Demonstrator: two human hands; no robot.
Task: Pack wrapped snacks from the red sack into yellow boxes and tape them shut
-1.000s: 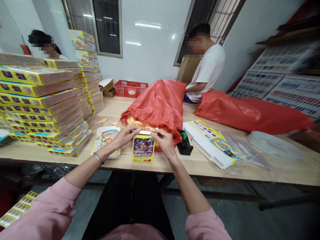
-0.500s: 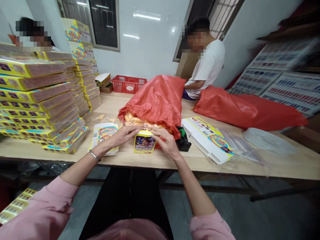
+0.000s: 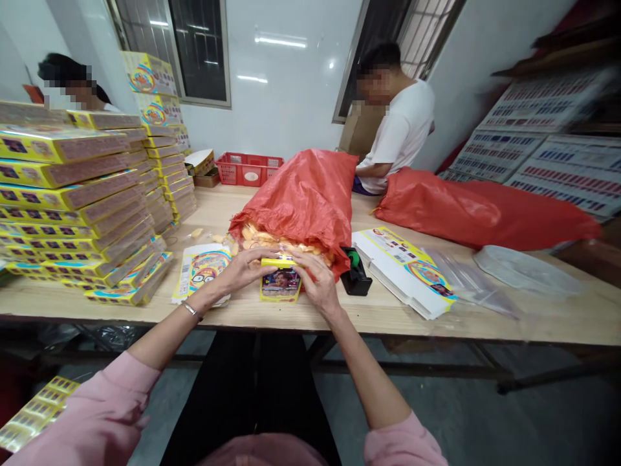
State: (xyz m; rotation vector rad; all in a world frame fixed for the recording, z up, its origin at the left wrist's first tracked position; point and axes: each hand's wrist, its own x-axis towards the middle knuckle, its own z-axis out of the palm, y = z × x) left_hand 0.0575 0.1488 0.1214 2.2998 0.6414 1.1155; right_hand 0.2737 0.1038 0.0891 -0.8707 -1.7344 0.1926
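Yellow card box [image 3: 280,285] lay between my left hand [image 3: 246,270] and right hand [image 3: 316,281], long side across me, my fingers [image 3: 298,259] pinched on its top edge from both sides.

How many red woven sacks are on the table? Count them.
2. One red woven sack sits mid-table, its open mouth showing orange-yellow pieces; the other red woven sack lies to its right, near the co-worker.
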